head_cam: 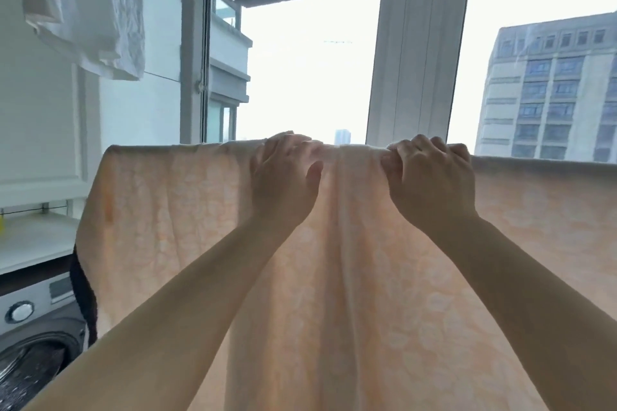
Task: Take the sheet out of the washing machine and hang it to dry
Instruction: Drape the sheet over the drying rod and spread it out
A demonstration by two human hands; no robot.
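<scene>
My forearms reach up and away from me, both hands at the top fold of the sheet (334, 277). My left hand (283, 177) lies over the fold, fingers draped across it and thumb loose on the near side. My right hand (430, 177) is curled tight, pinching a bunch of cloth at the fold. The peach sheet hangs down broadly in front of me. The washing machine (36, 344) sits low on the left, a white garment (86, 3) hangs high on the left, and the window (414, 43) is beyond.
</scene>
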